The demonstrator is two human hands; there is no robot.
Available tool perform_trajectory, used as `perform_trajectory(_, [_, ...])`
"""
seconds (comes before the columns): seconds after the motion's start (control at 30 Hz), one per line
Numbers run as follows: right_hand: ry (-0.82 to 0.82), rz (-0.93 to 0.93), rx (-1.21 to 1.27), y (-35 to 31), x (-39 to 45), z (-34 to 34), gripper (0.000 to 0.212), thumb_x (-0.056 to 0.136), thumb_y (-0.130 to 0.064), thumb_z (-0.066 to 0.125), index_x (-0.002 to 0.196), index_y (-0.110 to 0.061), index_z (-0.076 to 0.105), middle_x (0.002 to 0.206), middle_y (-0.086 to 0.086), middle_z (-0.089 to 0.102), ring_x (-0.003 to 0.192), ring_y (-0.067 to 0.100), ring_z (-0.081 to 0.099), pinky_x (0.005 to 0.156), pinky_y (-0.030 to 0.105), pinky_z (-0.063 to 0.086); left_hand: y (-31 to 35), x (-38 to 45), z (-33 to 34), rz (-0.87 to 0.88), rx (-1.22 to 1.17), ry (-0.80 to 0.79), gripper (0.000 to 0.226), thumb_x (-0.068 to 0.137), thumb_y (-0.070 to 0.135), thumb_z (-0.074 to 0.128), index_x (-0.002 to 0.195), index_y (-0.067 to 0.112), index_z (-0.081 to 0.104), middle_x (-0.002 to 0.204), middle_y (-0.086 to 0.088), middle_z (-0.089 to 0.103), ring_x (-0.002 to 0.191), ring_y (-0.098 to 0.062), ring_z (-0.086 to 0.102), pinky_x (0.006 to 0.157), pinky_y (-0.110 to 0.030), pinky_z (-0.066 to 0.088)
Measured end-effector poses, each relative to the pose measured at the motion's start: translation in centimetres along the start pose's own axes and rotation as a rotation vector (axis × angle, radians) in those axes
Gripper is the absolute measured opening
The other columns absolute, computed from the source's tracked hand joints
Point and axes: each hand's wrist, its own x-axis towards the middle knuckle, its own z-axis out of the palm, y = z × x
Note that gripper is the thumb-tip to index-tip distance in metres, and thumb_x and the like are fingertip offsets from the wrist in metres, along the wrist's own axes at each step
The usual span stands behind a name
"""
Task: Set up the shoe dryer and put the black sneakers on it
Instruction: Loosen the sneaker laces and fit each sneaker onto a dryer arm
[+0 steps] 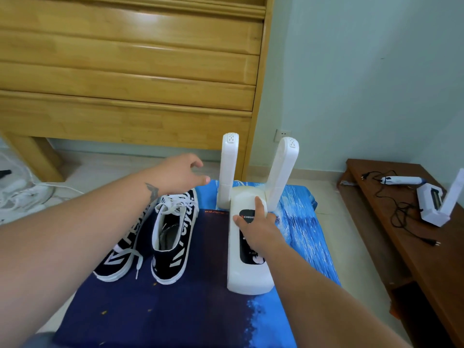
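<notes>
Pressing down flat on the dryer (251, 247) with the right hand (256, 227), fingers spread a little and lying on the white top by the black label, not wrapped around anything. Reaching out with the left hand (180, 174), fingers loosely apart and empty, thumb tip close to the left tube (227, 169) but not touching it.

Standing in the middle of the frame, the dryer, with both tubes up; the right tube (282, 174) leaning outward, so making a V. Sitting just left of the dryer, the two sneakers (150, 229), side by side on the blue mat (175, 310), toes pointing away, laces loose.

Judging the step: finishing the setup, with the shoes not yet on. Keeping the right hand pushing down so the base stays still. Checking with the left hand that the near tube is all the way up and firm. Then picking one shoe by the heel, turning the opening down, and sliding it over a tube. Minding the loose laces so nothing snags.

Lying at the right edge on a brown bench (401, 222), another white gadget (437, 204) with a cord, not needed here.
</notes>
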Motion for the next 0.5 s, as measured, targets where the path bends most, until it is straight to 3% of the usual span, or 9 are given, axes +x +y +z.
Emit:
perform_trajectory(0.07, [0.007, -0.001, -0.004, -0.1, 0.0, 0.0, 0.081, 0.092, -0.064, 0.041, 0.152, -0.043, -0.009, 0.157, 0.01, 0.014, 0.123, 0.036, 0.048, 0.077, 0.039, 0.04, -1.4, -1.5, 0.0, -0.018, 0.021, 0.041, 0.051, 0.088, 0.043, 0.059, 0.133, 0.022, 0.048, 0.145, -0.002, 0.047, 0.113, -0.021, 0.059, 0.077, -0.027, 0.044])
perform_trajectory(0.23, [0.032, -0.003, -0.063, -0.2, -0.1, -0.1, 0.081, 0.091, -0.068, 0.037, 0.153, -0.042, -0.008, 0.157, 0.011, 0.02, 0.126, 0.038, 0.046, 0.081, 0.041, 0.037, -4.1, -4.8, 0.8, -0.105, 0.094, 0.052, 0.05, 0.089, 0.041, 0.055, 0.132, 0.017, 0.047, 0.128, -0.005, 0.059, 0.104, -0.023, 0.062, 0.089, -0.032, 0.047])
perform_trajectory(0.3, [0.044, 0.002, -0.065, -0.4, -0.4, -0.3, 0.081, 0.089, -0.071, 0.035, 0.153, -0.043, -0.006, 0.157, 0.011, 0.023, 0.129, 0.039, 0.045, 0.088, 0.044, 0.04, -4.7, -5.7, 1.3, -0.127, 0.135, 0.072, 0.037, 0.089, 0.043, 0.055, 0.106, 0.011, 0.058, 0.103, -0.007, 0.066, 0.089, -0.023, 0.06, 0.073, -0.032, 0.046])
perform_trajectory(0.37, [0.066, 0.021, -0.045, -0.6, -1.1, -0.4, 0.08, 0.089, -0.071, 0.034, 0.154, -0.041, -0.002, 0.159, 0.011, 0.022, 0.134, 0.039, 0.041, 0.097, 0.047, 0.04, -4.9, -6.6, 1.9, -0.163, 0.158, 0.069, 0.037, 0.089, 0.044, 0.053, 0.069, 0.012, 0.051, 0.067, -0.004, 0.057, 0.061, -0.019, 0.05, 0.053, -0.03, 0.035])
perform_trajectory(0.4, [0.087, 0.023, -0.046, -0.7, -1.4, -0.4, 0.079, 0.09, -0.07, 0.035, 0.154, -0.039, 0.002, 0.159, 0.011, 0.022, 0.136, 0.038, 0.038, 0.101, 0.048, 0.039, -5.0, -6.9, 2.3, -0.178, 0.159, 0.057, 0.04, 0.089, 0.041, 0.051, 0.061, 0.013, 0.046, 0.061, -0.003, 0.051, 0.056, -0.017, 0.047, 0.049, -0.029, 0.031])
perform_trajectory(0.5, [0.229, -0.079, -0.114, -1.2, -3.0, -0.1, 0.069, 0.095, -0.059, 0.041, 0.153, -0.024, 0.024, 0.154, 0.01, 0.033, 0.141, 0.031, 0.032, 0.11, 0.048, 0.033, -4.9, -7.3, 3.2, -0.217, 0.126, 0.029, 0.032, 0.092, 0.027, 0.045, 0.066, 0.009, 0.055, 0.075, -0.013, 0.061, 0.072, -0.025, 0.058, 0.055, -0.028, 0.034])
